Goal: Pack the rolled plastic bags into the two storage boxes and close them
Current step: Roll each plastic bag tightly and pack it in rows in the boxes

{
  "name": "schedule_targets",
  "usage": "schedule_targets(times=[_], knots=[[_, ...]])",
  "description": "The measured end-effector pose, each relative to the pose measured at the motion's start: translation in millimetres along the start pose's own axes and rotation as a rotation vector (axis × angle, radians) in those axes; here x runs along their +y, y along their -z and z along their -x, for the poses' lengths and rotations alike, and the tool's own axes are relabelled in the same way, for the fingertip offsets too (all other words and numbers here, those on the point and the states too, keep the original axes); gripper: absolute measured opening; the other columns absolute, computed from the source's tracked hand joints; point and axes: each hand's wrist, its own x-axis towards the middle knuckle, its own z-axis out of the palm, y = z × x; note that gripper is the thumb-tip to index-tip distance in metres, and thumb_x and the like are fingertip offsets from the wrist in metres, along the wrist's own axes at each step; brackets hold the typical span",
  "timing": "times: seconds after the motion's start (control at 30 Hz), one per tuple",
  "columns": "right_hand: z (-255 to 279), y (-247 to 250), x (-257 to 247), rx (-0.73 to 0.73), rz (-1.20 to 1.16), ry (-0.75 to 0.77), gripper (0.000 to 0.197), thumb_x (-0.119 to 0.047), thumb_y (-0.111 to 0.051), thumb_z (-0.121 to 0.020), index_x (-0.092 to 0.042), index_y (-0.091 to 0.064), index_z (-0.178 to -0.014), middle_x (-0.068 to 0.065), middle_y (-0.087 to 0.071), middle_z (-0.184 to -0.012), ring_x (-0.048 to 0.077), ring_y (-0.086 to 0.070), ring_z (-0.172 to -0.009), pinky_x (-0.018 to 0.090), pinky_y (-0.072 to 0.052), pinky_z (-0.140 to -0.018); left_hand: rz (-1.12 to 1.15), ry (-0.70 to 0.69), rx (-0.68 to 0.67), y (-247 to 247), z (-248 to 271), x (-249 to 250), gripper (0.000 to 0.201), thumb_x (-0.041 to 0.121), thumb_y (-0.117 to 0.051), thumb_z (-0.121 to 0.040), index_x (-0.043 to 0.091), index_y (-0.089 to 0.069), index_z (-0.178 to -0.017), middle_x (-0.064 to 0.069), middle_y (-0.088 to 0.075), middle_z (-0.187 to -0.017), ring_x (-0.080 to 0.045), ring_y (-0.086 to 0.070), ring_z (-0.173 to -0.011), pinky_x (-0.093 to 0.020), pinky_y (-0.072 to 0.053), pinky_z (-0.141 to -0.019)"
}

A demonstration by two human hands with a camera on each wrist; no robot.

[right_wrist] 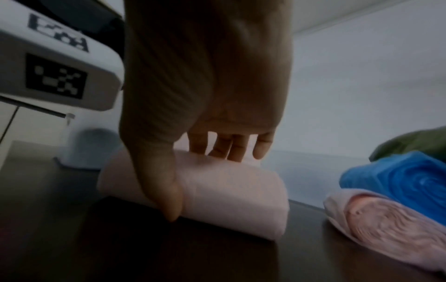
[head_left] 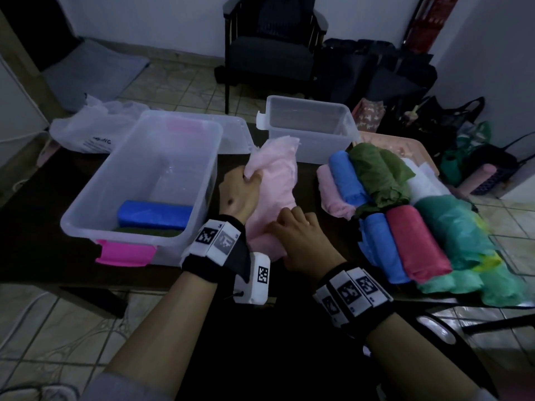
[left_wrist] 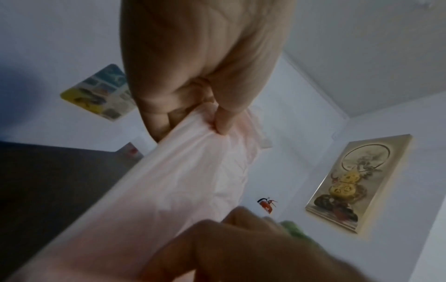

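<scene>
A pale pink plastic bag [head_left: 275,183] lies half unrolled on the dark table [head_left: 43,233] between the boxes. My left hand [head_left: 241,186] pinches its far loose end [left_wrist: 217,152] and lifts it. My right hand [head_left: 298,241] is curled round the rolled near end [right_wrist: 229,194], thumb in front, fingers over the top. The big clear box [head_left: 86,224] with a pink latch stands to the left and holds a blue roll [head_left: 155,214] over a dark green one. The smaller clear box [head_left: 309,128] stands empty at the back.
To the right lies a pile of rolled bags: pink [head_left: 333,192], blue [head_left: 348,178], olive green [head_left: 379,175], red [head_left: 414,244], teal [head_left: 457,235], partly on a pink tray [head_left: 405,146]. A clear lid [head_left: 234,134] and a white bag [head_left: 92,128] lie behind the big box. A chair [head_left: 272,53] stands beyond.
</scene>
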Motion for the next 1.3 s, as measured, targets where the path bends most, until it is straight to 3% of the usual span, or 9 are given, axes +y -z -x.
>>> schedule_targets(times=[0.3, 0.43, 0.5, 0.57, 0.67, 0.73, 0.87, 1.07, 1.3], knots=[[7.7, -3.7, 6.8, -0.187, -0.17, 0.056, 0.067, -0.03, -0.066, -0.078, -0.025, -0.038, -0.139, 0.0, -0.042, -0.138, 0.021, -0.037, -0.126, 0.035, -0.032, -0.097, 0.315, -0.009, 0.137, 6.4, -24.0, 43.8, 0.029, 0.019, -0.053, -0.093, 0.011, -0.056, -0.12, -0.002, -0.058, -0.125, -0.015, -0.055, -0.111, -0.018, -0.041, -0.088], [10.0, -4.3, 5.3, -0.216, -0.301, 0.017, 0.055, -0.029, -0.07, -0.074, -0.026, -0.05, -0.126, 0.003, -0.053, -0.122, 0.022, -0.048, -0.115, 0.036, -0.04, -0.094, 0.115, -0.188, 0.209, 7.4, -28.4, 53.7, 0.027, 0.016, -0.055, -0.093, 0.011, -0.055, -0.119, 0.0, -0.055, -0.123, -0.009, -0.053, -0.106, -0.012, -0.037, -0.082], [9.3, -3.1, 5.7, -0.251, -0.31, 0.021, 0.052, -0.029, -0.069, -0.075, -0.026, -0.052, -0.124, 0.003, -0.055, -0.118, 0.021, -0.05, -0.112, 0.036, -0.04, -0.092, -0.194, -0.284, 0.11, -1.4, -24.2, 47.8, 0.026, 0.014, -0.055, -0.092, 0.012, -0.058, -0.117, -0.006, -0.054, -0.126, -0.018, -0.053, -0.113, -0.02, -0.041, -0.091], [8.6, -1.2, 5.9, -0.274, -0.302, 0.031, 0.051, -0.029, -0.069, -0.076, -0.022, -0.052, -0.124, 0.004, -0.054, -0.119, 0.022, -0.05, -0.112, 0.036, -0.04, -0.092, -0.509, -0.271, -0.152, -15.9, -17.9, 33.2, 0.029, 0.018, -0.053, -0.093, 0.014, -0.057, -0.122, -0.011, -0.047, -0.133, -0.025, -0.048, -0.12, -0.033, -0.042, -0.097], [10.7, -1.0, 3.7, -0.242, -0.259, 0.042, 0.051, -0.029, -0.068, -0.077, -0.021, -0.051, -0.124, 0.006, -0.053, -0.12, 0.023, -0.05, -0.113, 0.034, -0.04, -0.09, -0.783, -0.144, -0.568, -36.6, -12.7, 2.0, 0.053, 0.036, -0.048, -0.095, 0.015, -0.036, -0.142, -0.013, -0.03, -0.148, -0.03, -0.031, -0.135, -0.042, -0.029, -0.108], [14.4, -1.5, 1.5, -0.231, -0.233, 0.06, 0.051, -0.027, -0.066, -0.078, -0.022, -0.049, -0.125, 0.005, -0.052, -0.123, 0.023, -0.049, -0.115, 0.034, -0.038, -0.089, -0.821, -0.111, -0.69, -44.2, -16.7, -18.1, 0.067, 0.043, -0.047, -0.094, 0.018, -0.018, -0.149, -0.012, -0.012, -0.156, -0.03, -0.014, -0.143, -0.043, -0.016, -0.114], [16.7, 4.1, 0.2, -0.303, -0.251, 0.112, 0.054, -0.022, -0.064, -0.081, -0.024, -0.044, -0.132, 0.004, -0.049, -0.128, 0.023, -0.044, -0.119, 0.036, -0.035, -0.093, -0.831, -0.124, -0.801, -44.0, -24.1, -37.2, 0.076, 0.048, -0.044, -0.094, 0.028, 0.003, -0.15, -0.007, 0.017, -0.157, -0.027, 0.012, -0.145, -0.046, -0.002, -0.116], [12.5, 8.6, -11.5, -0.403, -0.309, 0.136, 0.059, -0.023, -0.069, -0.08, -0.022, -0.045, -0.133, 0.005, -0.05, -0.13, 0.023, -0.048, -0.12, 0.041, -0.039, -0.099, -0.874, -0.197, -0.821, -42.5, -28.7, -40.9, 0.076, 0.05, -0.043, -0.093, 0.03, 0.005, -0.149, -0.005, 0.02, -0.156, -0.026, 0.014, -0.144, -0.043, 0.0, -0.116], [14.4, 6.9, -5.8, -0.419, -0.401, 0.132, 0.057, -0.022, -0.073, -0.076, -0.017, -0.051, -0.129, 0.005, -0.055, -0.127, 0.021, -0.051, -0.115, 0.033, -0.043, -0.095, -0.839, -0.211, -0.814, -41.5, -29.9, -43.9, 0.076, 0.05, -0.045, -0.092, 0.032, 0.002, -0.149, -0.004, 0.017, -0.157, -0.024, 0.013, -0.145, -0.043, 0.0, -0.116]])
